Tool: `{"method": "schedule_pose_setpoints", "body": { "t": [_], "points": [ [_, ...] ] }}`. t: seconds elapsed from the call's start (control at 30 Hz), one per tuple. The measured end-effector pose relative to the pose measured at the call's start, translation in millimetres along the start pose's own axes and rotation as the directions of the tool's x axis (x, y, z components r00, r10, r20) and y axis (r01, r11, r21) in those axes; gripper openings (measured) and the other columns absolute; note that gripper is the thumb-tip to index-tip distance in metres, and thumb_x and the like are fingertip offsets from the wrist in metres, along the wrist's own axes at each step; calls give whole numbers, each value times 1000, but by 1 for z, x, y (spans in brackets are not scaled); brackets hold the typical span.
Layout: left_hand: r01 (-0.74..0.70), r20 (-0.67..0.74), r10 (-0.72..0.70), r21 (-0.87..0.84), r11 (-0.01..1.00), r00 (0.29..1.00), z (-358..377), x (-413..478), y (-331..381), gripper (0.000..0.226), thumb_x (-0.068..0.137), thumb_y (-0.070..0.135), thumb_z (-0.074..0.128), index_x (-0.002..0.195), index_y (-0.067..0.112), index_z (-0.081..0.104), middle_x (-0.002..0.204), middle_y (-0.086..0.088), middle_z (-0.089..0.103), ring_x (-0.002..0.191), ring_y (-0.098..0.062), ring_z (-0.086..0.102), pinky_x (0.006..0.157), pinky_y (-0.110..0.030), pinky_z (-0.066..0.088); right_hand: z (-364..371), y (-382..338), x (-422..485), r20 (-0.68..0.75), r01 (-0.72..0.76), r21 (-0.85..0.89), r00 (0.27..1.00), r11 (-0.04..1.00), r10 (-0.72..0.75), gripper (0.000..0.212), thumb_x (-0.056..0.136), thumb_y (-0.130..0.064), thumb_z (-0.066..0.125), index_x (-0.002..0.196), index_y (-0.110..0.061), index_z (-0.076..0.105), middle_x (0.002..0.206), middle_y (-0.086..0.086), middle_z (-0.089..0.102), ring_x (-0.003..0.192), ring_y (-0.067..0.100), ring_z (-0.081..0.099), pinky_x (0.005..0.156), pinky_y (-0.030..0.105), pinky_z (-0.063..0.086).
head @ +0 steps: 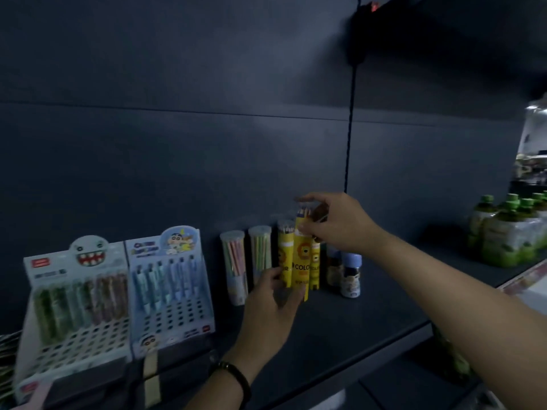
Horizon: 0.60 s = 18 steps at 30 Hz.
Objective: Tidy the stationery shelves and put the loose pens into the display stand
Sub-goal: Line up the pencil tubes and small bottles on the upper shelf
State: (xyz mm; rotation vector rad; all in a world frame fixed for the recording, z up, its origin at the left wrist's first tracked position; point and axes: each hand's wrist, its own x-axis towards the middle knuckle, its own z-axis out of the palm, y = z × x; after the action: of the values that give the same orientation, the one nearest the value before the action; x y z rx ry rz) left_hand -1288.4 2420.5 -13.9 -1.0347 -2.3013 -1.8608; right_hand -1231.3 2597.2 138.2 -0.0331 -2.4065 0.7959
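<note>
Several yellow tubes of colour pencils stand in the middle of the dark shelf (370, 315). My right hand (334, 223) grips the top of the front yellow tube (301, 261). My left hand (272, 303) holds that tube near its base, fingers curled against it. Left of them stand two clear tubes of pastel pencils (235, 264). Two display stands sit at the far left: a grey monster-face stand (74, 306) with greenish and brownish pens, and a blue cartoon stand (168, 288) with blue pens. Both have several bare holes in their front rows.
A small blue-capped bottle (350, 275) stands right of the yellow tubes. Packs of green-capped drink bottles (506, 232) fill the shelf's far right. Dark boxes (124, 380) lie in front of the display stands. The dark back panel rises behind everything.
</note>
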Motion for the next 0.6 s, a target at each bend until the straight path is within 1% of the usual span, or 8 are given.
{"method": "schedule_pose_setpoints", "body": {
  "t": [0.03, 0.1, 0.17, 0.23, 0.33, 0.4, 0.5, 0.6],
  "points": [
    [33, 27, -35, 71, 997, 999, 5, 2, -11, 30, 96, 48, 69, 120, 47, 50, 120, 17, 67, 102, 5, 65, 88, -20, 55, 2, 9, 4, -4, 4, -49, 1000, 999, -5, 54, 87, -27, 83, 137, -35, 66, 101, -19, 70, 86, 1, 68, 83, 21, 59],
    [77, 105, -103, 233, 969, 989, 16, 7, -32, 39, 97, 50, 67, 130, 43, 48, 132, 17, 56, 113, 0, 58, 100, -28, 52, 8, 25, 11, -19, 19, -124, 1000, 992, -21, 55, 86, -27, 82, 138, -36, 66, 111, -20, 64, 95, 0, 62, 74, 0, 42],
    [84, 153, -139, 320, 944, 978, 22, 13, -45, 47, 97, 49, 66, 138, 41, 45, 139, 16, 49, 125, -4, 51, 110, -33, 46, 17, 40, 19, -31, 17, -155, 999, 988, -23, 54, 86, -26, 82, 137, -34, 66, 116, -16, 64, 99, 2, 58, 67, -4, 36],
    [40, 184, -116, 372, 927, 976, 28, 22, -49, 51, 98, 49, 65, 143, 40, 43, 145, 15, 43, 133, -7, 44, 117, -34, 40, 27, 53, 28, -16, 13, -184, 1000, 983, -16, 52, 83, -25, 83, 133, -33, 68, 115, -11, 68, 99, 5, 60, 69, 0, 37],
    [-16, 222, -96, 458, 889, 970, 38, 36, -51, 51, 100, 50, 61, 145, 35, 45, 145, 15, 40, 136, -10, 41, 118, -34, 37, 42, 70, 40, 11, -31, -202, 999, 979, 34, 48, 77, -31, 82, 123, -42, 69, 105, -11, 73, 93, 11, 70, 70, 19, 53],
    [-36, 239, -94, 488, 872, 966, 45, 44, -57, 47, 100, 51, 59, 142, 33, 48, 144, 16, 38, 135, -11, 42, 118, -35, 38, 49, 77, 47, 26, -62, -233, 997, 971, 70, 45, 77, -34, 79, 120, -46, 68, 96, -10, 71, 87, 13, 70, 70, 30, 59],
    [-62, 257, -87, 521, 851, 963, 50, 52, -68, 55, 100, 54, 57, 149, 36, 40, 152, 14, 28, 142, -15, 33, 122, -38, 32, 57, 85, 57, 56, -18, -287, 998, 958, 36, 43, 82, -28, 77, 123, -42, 69, 111, -5, 74, 98, 19, 71, 78, 37, 61],
    [-53, 257, -114, 563, 825, 959, 54, 58, -78, 70, 99, 59, 52, 159, 37, 26, 165, 11, 13, 154, -23, 17, 127, -47, 21, 59, 90, 64, 70, 24, -339, 998, 940, 0, 46, 84, -29, 78, 128, -38, 69, 119, 1, 75, 103, 24, 71, 81, 36, 60]
  ]
}}
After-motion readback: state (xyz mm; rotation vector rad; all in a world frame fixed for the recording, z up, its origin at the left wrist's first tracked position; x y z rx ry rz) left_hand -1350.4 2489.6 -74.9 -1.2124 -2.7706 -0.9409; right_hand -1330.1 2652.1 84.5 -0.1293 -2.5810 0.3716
